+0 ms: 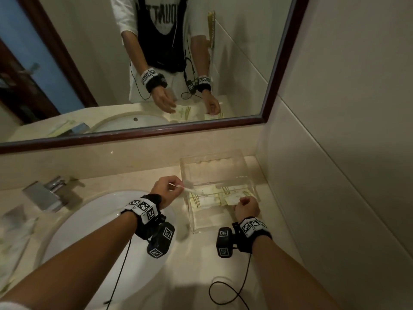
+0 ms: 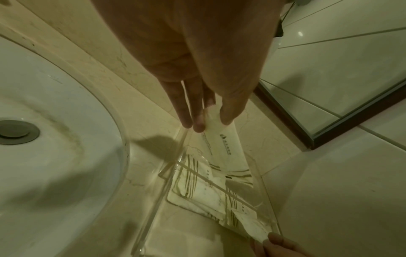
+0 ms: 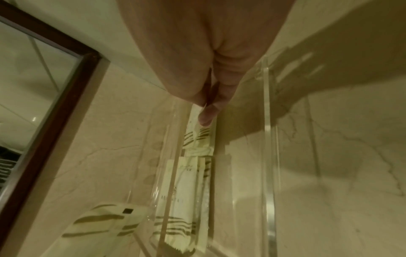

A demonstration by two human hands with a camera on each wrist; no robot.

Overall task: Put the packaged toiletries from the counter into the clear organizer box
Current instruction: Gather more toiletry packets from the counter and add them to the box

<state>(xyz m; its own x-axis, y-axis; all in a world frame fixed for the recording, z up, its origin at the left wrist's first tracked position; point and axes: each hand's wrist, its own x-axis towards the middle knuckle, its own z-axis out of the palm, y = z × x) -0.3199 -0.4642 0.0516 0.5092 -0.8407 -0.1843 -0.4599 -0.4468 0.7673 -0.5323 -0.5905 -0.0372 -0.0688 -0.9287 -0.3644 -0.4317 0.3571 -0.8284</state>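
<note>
The clear organizer box (image 1: 250,175) stands on the counter in the right corner, with several cream packets with olive stripes (image 1: 207,201) lying inside. My left hand (image 1: 178,186) is at the box's left wall and pinches the top end of a long cream packet (image 2: 222,144), whose lower end dips into the box (image 2: 167,182). My right hand (image 1: 242,201) is over the box's right part and pinches the end of a striped packet (image 3: 197,139) between thumb and finger. In the right wrist view more packets (image 3: 186,187) stand below my right hand (image 3: 203,111).
A white sink basin (image 1: 100,231) with a chrome faucet (image 1: 47,193) lies left of the box. More packets (image 1: 17,233) sit on the counter at the far left. A framed mirror (image 1: 274,63) is behind the box and a tiled wall (image 1: 335,153) to its right.
</note>
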